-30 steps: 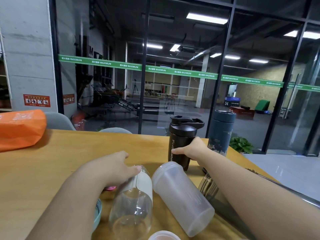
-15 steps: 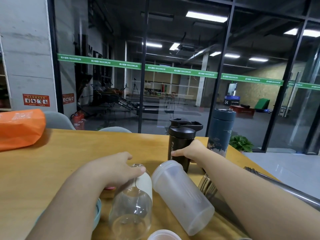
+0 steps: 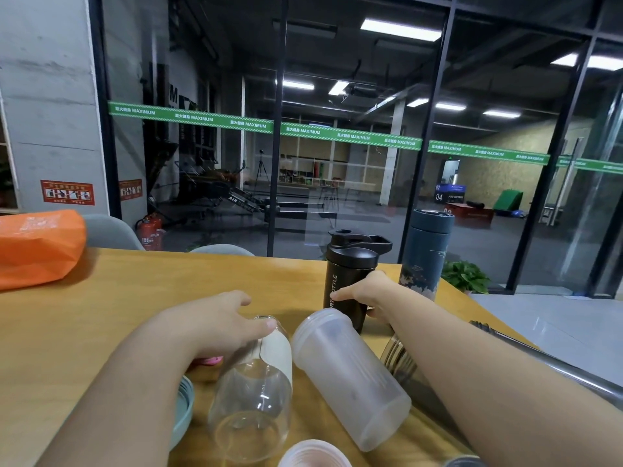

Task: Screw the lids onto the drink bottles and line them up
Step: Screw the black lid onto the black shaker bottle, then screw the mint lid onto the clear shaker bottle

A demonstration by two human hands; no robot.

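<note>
Head view: L hand (image 3: 215,323), fingers draped over, is resting on clear glass bottle (image 3: 251,392) lying lower centre on table (image 3: 101,318). R hand (image 3: 367,291), grip wrapped round, is holding upright lidded black shaker (image 3: 350,281) centre-right, prob. lining it up beside blue flask (image 3: 425,254). Next: cap the lying bottles.

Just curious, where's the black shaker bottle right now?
The black shaker bottle stands upright at the table's far right, beside the blue flask, held by the right hand.
</note>
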